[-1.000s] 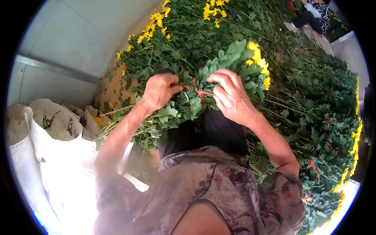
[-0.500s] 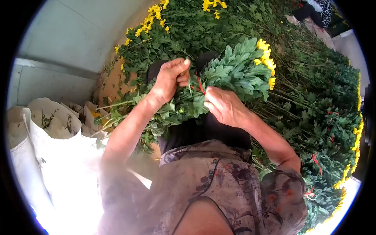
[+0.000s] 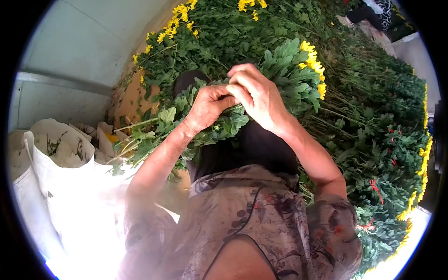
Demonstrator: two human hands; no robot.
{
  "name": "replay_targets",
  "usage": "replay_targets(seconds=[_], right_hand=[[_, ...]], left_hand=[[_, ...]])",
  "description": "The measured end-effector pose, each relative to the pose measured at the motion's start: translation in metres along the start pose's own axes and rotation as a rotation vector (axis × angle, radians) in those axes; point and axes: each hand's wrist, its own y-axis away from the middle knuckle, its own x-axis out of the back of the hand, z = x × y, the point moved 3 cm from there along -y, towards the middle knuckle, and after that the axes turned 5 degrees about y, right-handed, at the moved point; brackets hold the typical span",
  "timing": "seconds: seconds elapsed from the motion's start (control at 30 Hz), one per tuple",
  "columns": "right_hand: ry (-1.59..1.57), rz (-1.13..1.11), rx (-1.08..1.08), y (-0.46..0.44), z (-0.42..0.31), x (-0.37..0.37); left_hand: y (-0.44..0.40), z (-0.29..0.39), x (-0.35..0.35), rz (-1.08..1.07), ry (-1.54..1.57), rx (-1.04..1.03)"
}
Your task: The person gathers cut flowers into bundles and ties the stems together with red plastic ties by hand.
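A bunch of yellow chrysanthemums [image 3: 291,77] lies across my lap, flower heads to the right and bare stems [image 3: 128,147] out to the left. My left hand [image 3: 207,106] rests on the leafy middle of the bunch, its thumb and fingers closed. Over its fingertips comes my right hand [image 3: 260,95], fingers bent and pressed together, slightly blurred at the top. The two hands touch. Whatever lies between their fingers is hidden, and no red string shows on this bunch now.
More cut chrysanthemums [image 3: 345,93] are heaped ahead and to the right. Finished-looking bunches with red ties [image 3: 375,191] lie along the right edge. White sacks [image 3: 63,144] stand at the left beside a grey wall [image 3: 88,42].
My right hand has moved up and left to meet my left hand, which has shifted lower. The red string that showed between them is covered now.
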Motion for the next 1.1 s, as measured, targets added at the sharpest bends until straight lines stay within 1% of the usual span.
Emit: replay_targets(seconds=[0.03, 0.07, 0.1, 0.17, 0.2, 0.23, 0.3, 0.37, 0.43, 0.5, 0.57, 0.6, 0.63, 0.7, 0.73, 0.77, 0.83, 0.87, 0.9, 0.93, 0.97, 1.0, 1.03, 1.1], right_hand=[[-0.009, -0.039, -0.107, 0.007, 0.005, 0.002], [-0.016, -0.081, -0.214, 0.013, 0.01, 0.003], [-0.011, -0.082, -0.216, 0.017, 0.012, 0.002], [0.143, -0.037, -0.13, 0.028, 0.014, 0.003], [0.173, -0.061, -0.156, 0.03, 0.014, 0.002], [0.176, -0.056, -0.159, 0.031, 0.013, 0.002], [0.193, -0.028, -0.15, 0.034, 0.009, 0.002], [0.206, -0.002, -0.17, 0.035, 0.01, -0.001], [0.302, -0.029, -0.241, 0.035, 0.011, -0.005], [0.284, -0.001, -0.246, 0.035, 0.013, -0.004], [0.264, 0.023, -0.233, 0.036, 0.016, -0.005], [0.264, 0.026, -0.234, 0.035, 0.017, -0.004], [0.272, 0.007, -0.248, 0.034, 0.019, -0.005], [0.275, -0.016, -0.252, 0.031, 0.02, -0.004], [0.309, -0.055, -0.251, 0.029, 0.019, -0.004], [0.344, -0.091, -0.252, 0.027, 0.019, -0.004], [0.344, -0.132, -0.222, 0.025, 0.02, -0.002], [0.348, -0.137, -0.174, 0.025, 0.018, -0.001], [0.351, -0.142, -0.123, 0.026, 0.016, 0.001], [0.351, -0.146, -0.119, 0.029, 0.016, 0.004], [0.199, -0.119, -0.179, 0.032, 0.016, 0.008], [0.048, -0.09, -0.242, 0.032, 0.016, 0.009], [0.05, -0.09, -0.244, 0.032, 0.017, 0.007], [0.019, -0.053, -0.289, 0.035, 0.02, 0.004]], left_hand=[[0.0, 0.0, -0.001, 0.012, 0.051, -0.054], [0.002, -0.001, 0.001, 0.029, 0.123, 0.005], [0.001, 0.002, 0.004, 0.028, 0.127, 0.004], [-0.003, 0.008, 0.003, -0.04, 0.118, -0.076], [-0.004, 0.01, 0.003, -0.011, 0.103, -0.142], [-0.004, 0.012, 0.003, -0.017, 0.103, -0.144], [0.0, 0.013, 0.003, 0.051, 0.147, 0.016], [-0.002, 0.013, 0.0, 0.056, 0.109, 0.017], [-0.007, 0.013, -0.002, 0.123, 0.185, 0.113], [-0.008, 0.017, -0.004, 0.122, 0.183, 0.116], [-0.005, 0.023, -0.004, 0.142, 0.033, 0.033], [-0.002, 0.031, -0.003, 0.131, -0.252, -0.132], [0.001, 0.032, -0.004, 0.131, -0.254, -0.132], [0.009, 0.039, -0.009, 0.165, -0.724, -0.316], [0.012, 0.042, -0.015, 0.219, -0.724, -0.429], [0.015, 0.047, -0.019, 0.202, -0.711, -0.492], [0.017, 0.053, -0.025, 0.139, -0.857, -0.659], [0.017, 0.052, -0.026, 0.137, -0.869, -0.682], [0.016, 0.05, -0.026, 0.139, -0.868, -0.681], [0.014, 0.044, -0.023, 0.172, -0.825, -0.606], [0.013, 0.04, -0.02, 0.206, -0.782, -0.532], [0.012, 0.045, -0.022, 0.268, -0.72, -0.537], [0.012, 0.044, -0.025, 0.267, -0.718, -0.537], [0.01, 0.037, -0.024, 0.372, -0.596, -0.409]])
